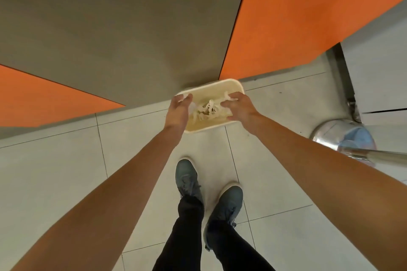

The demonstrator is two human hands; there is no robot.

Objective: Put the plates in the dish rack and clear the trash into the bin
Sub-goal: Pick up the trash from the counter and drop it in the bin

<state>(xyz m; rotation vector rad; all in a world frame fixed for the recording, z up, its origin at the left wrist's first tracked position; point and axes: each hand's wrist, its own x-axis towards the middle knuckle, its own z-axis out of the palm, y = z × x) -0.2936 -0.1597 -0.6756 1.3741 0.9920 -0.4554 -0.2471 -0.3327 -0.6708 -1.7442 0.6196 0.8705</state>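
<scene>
A cream rectangular bin (233, 86) stands on the tiled floor against the grey cabinet front. White crumpled paper trash (208, 109) lies inside it. Both my arms reach down over the bin. My left hand (178, 109) is over the bin's left edge, and its fingertips pinch a small white scrap (182, 97). My right hand (237, 106) is over the right half, fingers curled on a white paper shred (228, 95) that hangs into the bin. No plates or dish rack are in view.
Orange cabinet panels (297, 17) flank a grey panel (121, 28) ahead. A shiny steel round container (330, 133) with something blue in it stands on the floor at right, beside a metal leg. My two shoes (187, 177) are on the tiles behind the bin.
</scene>
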